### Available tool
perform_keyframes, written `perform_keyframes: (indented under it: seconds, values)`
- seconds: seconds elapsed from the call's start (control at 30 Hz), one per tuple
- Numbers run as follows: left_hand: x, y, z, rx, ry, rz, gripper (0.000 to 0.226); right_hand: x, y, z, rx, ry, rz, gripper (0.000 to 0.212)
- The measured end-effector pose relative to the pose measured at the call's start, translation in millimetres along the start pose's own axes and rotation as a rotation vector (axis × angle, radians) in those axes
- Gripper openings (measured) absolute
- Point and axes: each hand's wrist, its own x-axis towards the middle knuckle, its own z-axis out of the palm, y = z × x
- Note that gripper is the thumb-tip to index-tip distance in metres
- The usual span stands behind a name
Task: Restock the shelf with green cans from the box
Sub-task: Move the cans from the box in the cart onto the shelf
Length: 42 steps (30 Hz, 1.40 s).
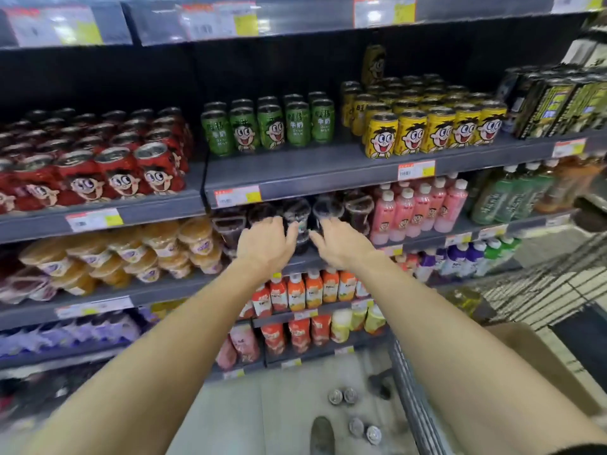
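While both reach out empty, left hand (262, 241) and right hand (341, 239) loose-fingered, well below green cans (267, 126).

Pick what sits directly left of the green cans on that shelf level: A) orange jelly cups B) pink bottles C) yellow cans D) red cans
D: the red cans fill the bay immediately left of the green cans, on the same level; the yellow cans stand to the right, across a bare stretch of shelf.
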Motion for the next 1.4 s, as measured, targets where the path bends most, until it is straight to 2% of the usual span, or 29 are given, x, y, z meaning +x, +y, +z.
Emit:
perform_keyframes:
  seconds: [0.13, 0.3, 0.43, 0.77, 1.0, 1.1, 1.2, 1.4]
  values:
    - [-69, 13, 38, 0.082, -0.155, 0.105, 0.05, -69, 4, 51, -0.081, -0.238, 0.098, 0.056]
    - [-152, 37, 77, 0.101, -0.344, 0.158, 0.052, -151, 28, 93, -0.114, -0.389, 0.163, 0.059]
    - [-192, 52, 93, 0.088, -0.456, 0.209, 0.057, -197, 49, 101, -0.119, -0.417, 0.234, 0.061]
    - [-230, 104, 110, 0.072, -0.52, 0.34, 0.054, -280, 90, 106, -0.044, -0.42, 0.408, 0.055]
    - [-254, 186, 134, 0.108, -0.55, 0.447, 0.052, -343, 151, 102, 0.051, -0.413, 0.532, 0.056]
    - [-261, 226, 145, 0.131, -0.572, 0.514, 0.051, -370, 185, 96, 0.072, -0.402, 0.586, 0.063]
    - [-270, 263, 152, 0.145, -0.592, 0.571, 0.051, -395, 223, 92, 0.105, -0.374, 0.6, 0.055]
    - [-284, 332, 160, 0.219, -0.6, 0.597, 0.045, -432, 297, 83, 0.15, -0.347, 0.638, 0.059]
